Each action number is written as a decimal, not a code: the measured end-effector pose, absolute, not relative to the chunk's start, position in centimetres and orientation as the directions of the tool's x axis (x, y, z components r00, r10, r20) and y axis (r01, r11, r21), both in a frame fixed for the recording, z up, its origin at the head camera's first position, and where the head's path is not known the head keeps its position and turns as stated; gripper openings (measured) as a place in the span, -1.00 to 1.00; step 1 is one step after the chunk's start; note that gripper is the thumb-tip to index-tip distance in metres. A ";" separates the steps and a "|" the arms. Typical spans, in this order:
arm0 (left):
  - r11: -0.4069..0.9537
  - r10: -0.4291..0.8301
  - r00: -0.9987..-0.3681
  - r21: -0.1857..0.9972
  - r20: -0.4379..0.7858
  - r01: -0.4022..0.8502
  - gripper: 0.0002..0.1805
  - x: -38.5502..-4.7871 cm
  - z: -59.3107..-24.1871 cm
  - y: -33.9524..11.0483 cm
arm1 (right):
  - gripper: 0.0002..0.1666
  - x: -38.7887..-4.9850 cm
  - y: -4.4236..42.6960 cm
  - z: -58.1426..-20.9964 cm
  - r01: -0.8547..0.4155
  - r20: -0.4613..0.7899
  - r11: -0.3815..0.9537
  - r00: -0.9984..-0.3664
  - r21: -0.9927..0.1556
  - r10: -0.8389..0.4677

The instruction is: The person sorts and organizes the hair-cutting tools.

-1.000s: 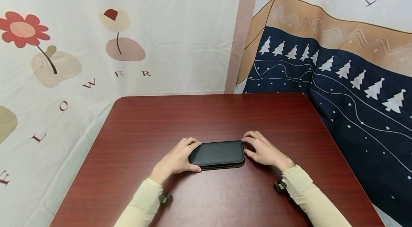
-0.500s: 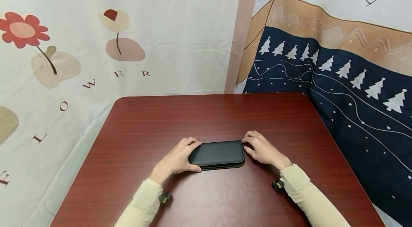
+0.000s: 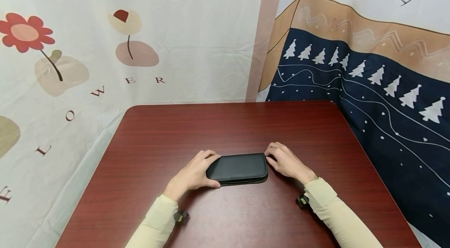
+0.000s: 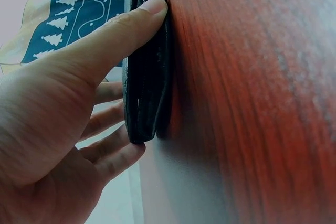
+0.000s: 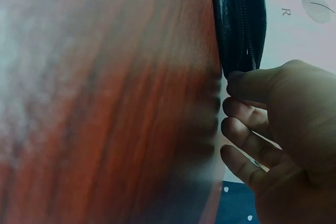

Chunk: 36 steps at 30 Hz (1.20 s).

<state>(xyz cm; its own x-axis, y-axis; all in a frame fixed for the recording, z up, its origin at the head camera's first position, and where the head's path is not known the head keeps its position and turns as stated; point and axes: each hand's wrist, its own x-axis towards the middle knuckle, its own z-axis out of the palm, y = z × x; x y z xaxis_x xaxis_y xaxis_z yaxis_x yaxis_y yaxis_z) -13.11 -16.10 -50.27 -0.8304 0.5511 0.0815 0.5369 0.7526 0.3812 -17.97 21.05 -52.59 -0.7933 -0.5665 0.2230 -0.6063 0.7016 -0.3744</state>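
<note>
A black long zip wallet lies flat on the reddish-brown table, at its near middle. My left hand grips the wallet's left end, thumb along the near edge and fingers round the far side. In the left wrist view the thumb presses on the zipped edge. At the far right corner, my right hand pinches with thumb and forefinger. The right wrist view shows the thumb against the wallet's end, where the zip runs; a zip pull there is hidden, if present. The other right fingers are bent near the tabletop.
The wood-grain table reaches back to a white cloth printed with flowers and letters. A navy cloth with white trees hangs along the right side. Small dark cameras sit at both wrists.
My right thumb has drawn in toward the forefinger at the wallet's corner, and the right wrist has shifted slightly left and away from me. The left hand and wallet stay in place.
</note>
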 end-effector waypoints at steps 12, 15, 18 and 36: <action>0.754 0.553 -0.830 0.377 0.074 0.537 0.02 -13.1 -50.0 -16.1 | -0.87 -18.1 21.0 -52.6 -0.625 0.264 0.675 -0.779 -0.392 -0.568; 0.753 0.553 -0.830 0.382 0.076 0.536 0.02 -13.1 -50.1 -16.1 | -0.84 -18.1 21.1 -52.6 -0.616 0.262 0.673 -0.786 -0.409 -0.560; 0.752 0.551 -0.831 0.388 0.074 0.533 0.01 -13.2 -50.2 -16.1 | -0.82 -18.1 21.2 -52.5 -0.609 0.257 0.673 -0.791 -0.419 -0.555; 0.758 0.549 -0.834 0.383 0.060 0.527 0.02 -13.1 -50.3 -16.2 | -0.67 -17.2 22.3 -52.7 -0.609 0.263 0.659 -0.790 -0.442 -0.554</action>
<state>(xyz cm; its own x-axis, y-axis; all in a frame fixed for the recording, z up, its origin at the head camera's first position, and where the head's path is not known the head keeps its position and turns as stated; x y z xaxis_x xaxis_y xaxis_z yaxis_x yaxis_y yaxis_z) -13.12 -16.18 -50.30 -0.8337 0.5489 0.0601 0.5271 0.7585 0.3833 -17.24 22.34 -52.74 -0.7901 -0.5539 0.2627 -0.6088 0.6589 -0.4417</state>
